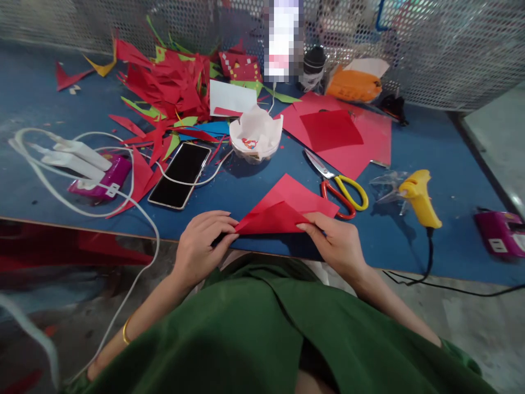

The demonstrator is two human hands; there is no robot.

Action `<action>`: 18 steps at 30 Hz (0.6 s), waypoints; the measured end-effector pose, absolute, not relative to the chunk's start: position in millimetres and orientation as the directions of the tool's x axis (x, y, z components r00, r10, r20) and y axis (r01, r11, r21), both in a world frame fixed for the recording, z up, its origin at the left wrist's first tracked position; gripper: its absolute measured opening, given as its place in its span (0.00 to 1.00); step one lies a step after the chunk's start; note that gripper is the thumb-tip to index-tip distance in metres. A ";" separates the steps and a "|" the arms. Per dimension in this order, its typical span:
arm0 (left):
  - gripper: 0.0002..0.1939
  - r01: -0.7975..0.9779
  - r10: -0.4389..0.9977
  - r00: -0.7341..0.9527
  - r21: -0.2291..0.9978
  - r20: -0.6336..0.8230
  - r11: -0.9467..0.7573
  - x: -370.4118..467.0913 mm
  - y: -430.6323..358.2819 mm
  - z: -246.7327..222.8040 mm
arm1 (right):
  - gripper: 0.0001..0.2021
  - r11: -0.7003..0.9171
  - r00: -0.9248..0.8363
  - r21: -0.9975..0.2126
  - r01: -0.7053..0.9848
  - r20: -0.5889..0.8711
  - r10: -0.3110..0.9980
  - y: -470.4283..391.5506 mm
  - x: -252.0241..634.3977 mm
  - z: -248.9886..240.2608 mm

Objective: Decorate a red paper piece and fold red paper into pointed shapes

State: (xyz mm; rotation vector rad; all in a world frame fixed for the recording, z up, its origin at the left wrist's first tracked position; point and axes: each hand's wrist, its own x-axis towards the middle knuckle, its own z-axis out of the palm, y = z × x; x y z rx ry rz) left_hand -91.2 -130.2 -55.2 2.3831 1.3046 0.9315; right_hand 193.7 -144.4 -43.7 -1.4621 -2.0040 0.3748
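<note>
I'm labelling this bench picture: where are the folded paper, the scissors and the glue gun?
Folded paper [281, 215]: head view, on the folded-over flap.
Scissors [327, 174]: head view, near the pivot.
Glue gun [422, 198]: head view, on the yellow body.

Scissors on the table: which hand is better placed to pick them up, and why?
Probably the right hand. The scissors lie just beyond it, while the left hand is farther away, at the opposite end of the folded red paper. Both hands hold that paper, so the right must let go first.
</note>
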 end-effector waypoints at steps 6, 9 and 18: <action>0.16 0.603 0.760 0.517 0.462 0.395 -0.650 -89.6 -123.9 -51.4 | 0.09 0.368 -0.210 -0.520 0.771 0.338 0.918 -151.5 186.3 -44.7; 0.17 0.572 0.689 0.633 0.387 0.354 -0.724 -85.7 -118.8 -53.1 | 0.09 0.427 -0.258 -0.516 0.742 0.368 0.893 -154.2 190.0 -48.3; 0.23 0.508 0.566 0.763 0.253 0.313 -0.824 -89.9 -113.0 -61.2 | 0.25 0.638 -0.571 -0.404 0.656 0.288 0.769 -153.2 198.4 -59.5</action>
